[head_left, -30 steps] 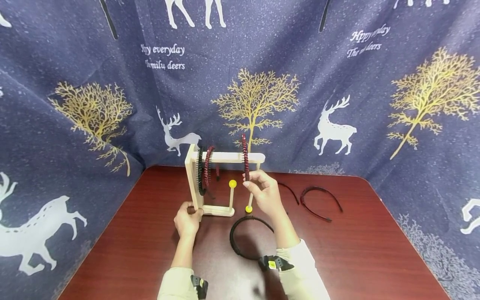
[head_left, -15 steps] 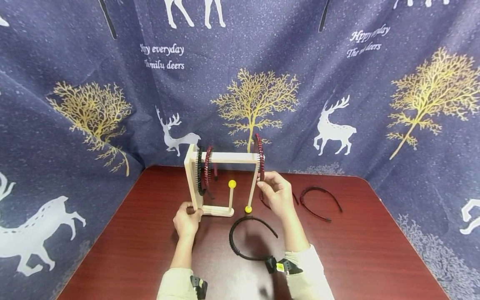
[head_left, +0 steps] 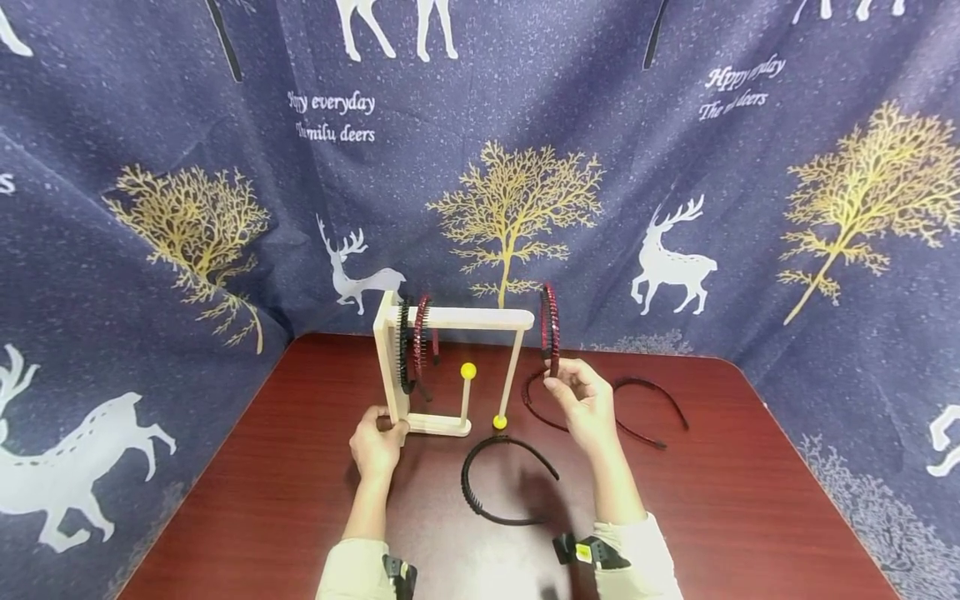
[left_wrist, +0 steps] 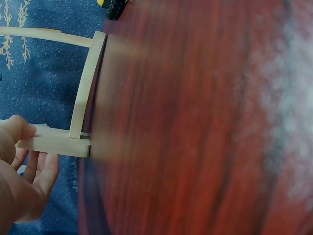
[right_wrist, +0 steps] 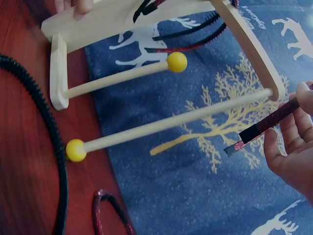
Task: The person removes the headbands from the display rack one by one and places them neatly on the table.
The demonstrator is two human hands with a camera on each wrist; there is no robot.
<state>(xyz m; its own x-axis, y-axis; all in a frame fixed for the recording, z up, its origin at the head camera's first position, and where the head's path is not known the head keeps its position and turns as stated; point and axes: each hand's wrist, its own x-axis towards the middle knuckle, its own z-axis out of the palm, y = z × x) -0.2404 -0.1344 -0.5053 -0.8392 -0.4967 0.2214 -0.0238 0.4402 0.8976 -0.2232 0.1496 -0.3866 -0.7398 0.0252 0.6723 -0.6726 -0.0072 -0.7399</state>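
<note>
Pale wooden headband stand (head_left: pixel 385 362) on a reddish-brown table (head_left: pixel 712 500), before a navy deer-print cloth (head_left: pixel 480 100). The left hand (head_left: pixel 377 443) grips the foot of its upright, thumb and fingers closed on opposite sides. The right hand (head_left: pixel 588 408) pinches a dark-red headband (head_left: pixel 555 325) near one lower end, fingers closed on it; the band stands upright just beyond the free tip of the top arm (head_left: pixel 480 318). Around that arm, beside the upright, hang a black toothed headband (head_left: pixel 403 350) and a red toothed headband (head_left: pixel 418 342). A rod tipped with a yellow ball (head_left: pixel 500 422) descends from the arm's tip, between the hung bands and the held one.

On the table lie a black headband (head_left: pixel 467 479) and two thin red headbands (head_left: pixel 670 397), the latter partly covered by the right hand and forearm. The right wrist view cuts off much of that hand; at the left wrist view's top edge, a black ridged piece (left_wrist: pixel 116 9) is too cropped to identify.
</note>
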